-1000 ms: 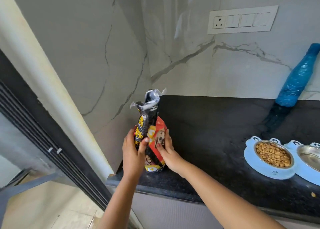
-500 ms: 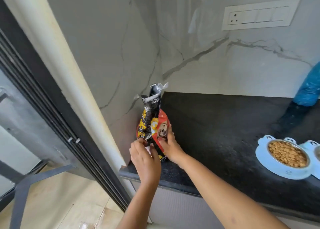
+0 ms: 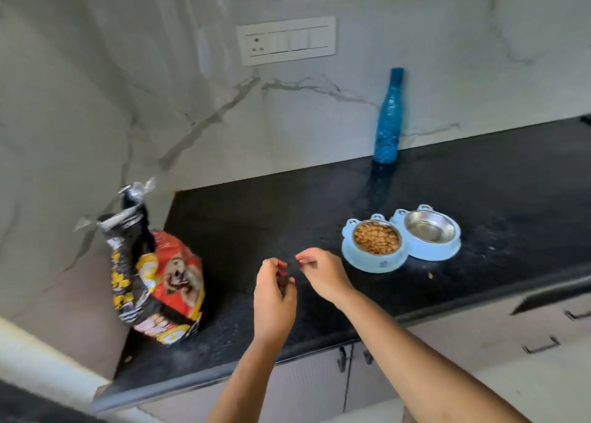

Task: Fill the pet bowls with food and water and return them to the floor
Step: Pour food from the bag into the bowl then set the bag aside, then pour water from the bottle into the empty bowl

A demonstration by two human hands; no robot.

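Here are the pet bowls (image 3: 425, 254), a pale blue double feeder sitting on the black countertop (image 3: 287, 205), right of centre and close to the front edge. The left steel bowl (image 3: 355, 231) is heaped with brown kibble (image 3: 376, 239). The right steel bowl (image 3: 430, 227) is bare and shiny, and no water is visible in it. One stray kibble piece (image 3: 430, 275) lies on the counter just in front of the feeder.

Now the hands. The right hand (image 3: 323, 275) hovers over the counter just left of the kibble bowl, not touching it, with its fingers loosely curled and thumb and fingertips drawn near each other. The left hand (image 3: 275, 294) hangs just beside it, nearly meeting it, with fingers bent inward the same loose way. The frame is blurred here, but I see nothing held in either hand.

Out to the left, the pet food bag (image 3: 160, 278) stands upright at the end of the counter by the side wall. It is red, yellow and black with a dog's face on it, its top is crumpled, and it is apart from both hands.

At the back, a blue bottle (image 3: 388, 119) stands against the marble wall, behind the feeder and well apart from it. A white switch panel (image 3: 287, 40) is set in the wall above. Below the counter edge run pale cabinet doors (image 3: 303, 390) with dark handles (image 3: 540, 346).
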